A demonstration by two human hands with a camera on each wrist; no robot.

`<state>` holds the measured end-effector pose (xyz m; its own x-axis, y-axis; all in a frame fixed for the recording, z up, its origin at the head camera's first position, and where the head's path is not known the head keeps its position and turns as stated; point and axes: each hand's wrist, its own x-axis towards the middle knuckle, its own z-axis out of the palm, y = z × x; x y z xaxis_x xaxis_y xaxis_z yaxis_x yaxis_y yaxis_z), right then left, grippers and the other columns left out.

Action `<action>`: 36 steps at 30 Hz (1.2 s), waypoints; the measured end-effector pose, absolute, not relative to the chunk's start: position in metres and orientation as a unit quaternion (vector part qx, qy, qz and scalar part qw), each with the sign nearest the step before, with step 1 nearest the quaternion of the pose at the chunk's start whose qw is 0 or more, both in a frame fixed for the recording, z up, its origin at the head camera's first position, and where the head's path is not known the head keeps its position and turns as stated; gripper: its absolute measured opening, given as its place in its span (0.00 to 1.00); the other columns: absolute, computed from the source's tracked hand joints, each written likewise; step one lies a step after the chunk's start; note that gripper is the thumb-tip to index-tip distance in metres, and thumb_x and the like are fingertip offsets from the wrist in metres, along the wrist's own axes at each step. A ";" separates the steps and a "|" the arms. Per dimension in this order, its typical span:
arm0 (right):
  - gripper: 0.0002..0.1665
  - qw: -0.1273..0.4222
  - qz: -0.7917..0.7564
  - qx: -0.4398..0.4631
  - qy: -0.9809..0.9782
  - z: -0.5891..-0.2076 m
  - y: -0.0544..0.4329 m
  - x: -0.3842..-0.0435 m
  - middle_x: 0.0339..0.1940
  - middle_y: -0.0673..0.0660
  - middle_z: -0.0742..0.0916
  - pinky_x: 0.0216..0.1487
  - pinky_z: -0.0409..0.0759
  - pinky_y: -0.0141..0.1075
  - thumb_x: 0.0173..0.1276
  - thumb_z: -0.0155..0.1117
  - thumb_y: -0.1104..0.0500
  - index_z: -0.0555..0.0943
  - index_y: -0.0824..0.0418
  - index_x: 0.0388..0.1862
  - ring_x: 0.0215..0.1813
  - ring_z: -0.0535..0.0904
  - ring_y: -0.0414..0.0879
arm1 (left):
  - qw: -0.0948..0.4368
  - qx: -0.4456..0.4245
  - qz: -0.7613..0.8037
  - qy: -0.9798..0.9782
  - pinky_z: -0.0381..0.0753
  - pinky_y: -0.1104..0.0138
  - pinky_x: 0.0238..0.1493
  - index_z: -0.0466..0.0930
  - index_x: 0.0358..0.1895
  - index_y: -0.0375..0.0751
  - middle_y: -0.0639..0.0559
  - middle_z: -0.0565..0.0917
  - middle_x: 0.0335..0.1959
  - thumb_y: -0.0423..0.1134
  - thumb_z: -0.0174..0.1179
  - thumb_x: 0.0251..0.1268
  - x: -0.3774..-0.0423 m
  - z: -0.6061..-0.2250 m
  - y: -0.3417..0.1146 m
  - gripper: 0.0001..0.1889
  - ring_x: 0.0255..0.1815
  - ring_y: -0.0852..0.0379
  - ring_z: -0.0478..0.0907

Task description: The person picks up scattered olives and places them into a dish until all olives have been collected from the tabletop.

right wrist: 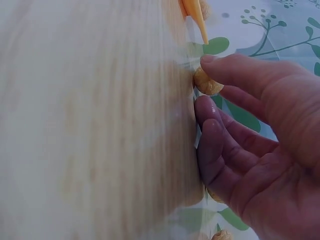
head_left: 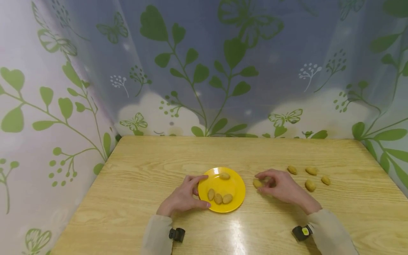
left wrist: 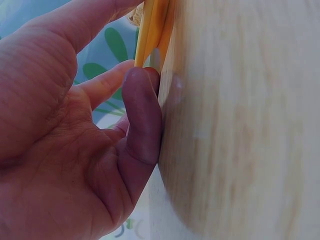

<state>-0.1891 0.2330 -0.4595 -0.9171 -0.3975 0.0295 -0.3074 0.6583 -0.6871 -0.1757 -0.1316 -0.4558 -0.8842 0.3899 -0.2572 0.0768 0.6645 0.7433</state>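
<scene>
A round yellow plate (head_left: pixel 235 186) lies on the wooden table. My left hand (head_left: pixel 183 198) grips its left rim, thumb at the near side and fingers at the far side; in the left wrist view the plate edge (left wrist: pixel 150 27) rises beyond the curled fingers. One walnut (head_left: pixel 224 176) sits near the plate's far rim, and three more walnuts (head_left: pixel 218 198) line up near the front. Right of the plate, my right hand (head_left: pixel 280 185) pinches a walnut (right wrist: pixel 207 82) between thumb and forefinger, low at the tabletop. Its other fingers curl beside the table surface.
Several loose walnuts (head_left: pixel 310 185) are scattered on the table to the right of my right hand. A curtain (head_left: pixel 204 71) printed with leaves and butterflies hangs behind the table's far edge and along the left side. Dark wrist cameras (head_left: pixel 177 234) sit at both cuffs.
</scene>
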 end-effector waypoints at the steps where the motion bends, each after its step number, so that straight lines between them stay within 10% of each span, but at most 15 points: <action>1: 0.24 0.063 -0.364 -0.194 0.909 -0.460 0.233 -0.189 0.52 0.59 0.89 0.37 0.78 0.30 0.63 0.76 0.57 0.85 0.60 0.58 0.37 0.80 0.34 | 0.202 0.132 0.387 0.890 0.70 0.61 0.46 0.65 0.77 0.58 0.47 0.67 0.67 0.53 0.79 0.51 -0.176 -0.456 -0.132 0.48 0.46 0.55 0.71; 36: 0.15 0.079 -0.350 -0.179 0.916 -0.458 0.229 -0.188 0.33 0.46 0.85 0.37 0.76 0.31 0.62 0.77 0.55 0.84 0.54 0.46 0.33 0.77 0.36 | 0.193 0.139 0.390 0.890 0.69 0.62 0.44 0.66 0.77 0.57 0.47 0.68 0.64 0.51 0.80 0.51 -0.176 -0.457 -0.132 0.48 0.44 0.56 0.71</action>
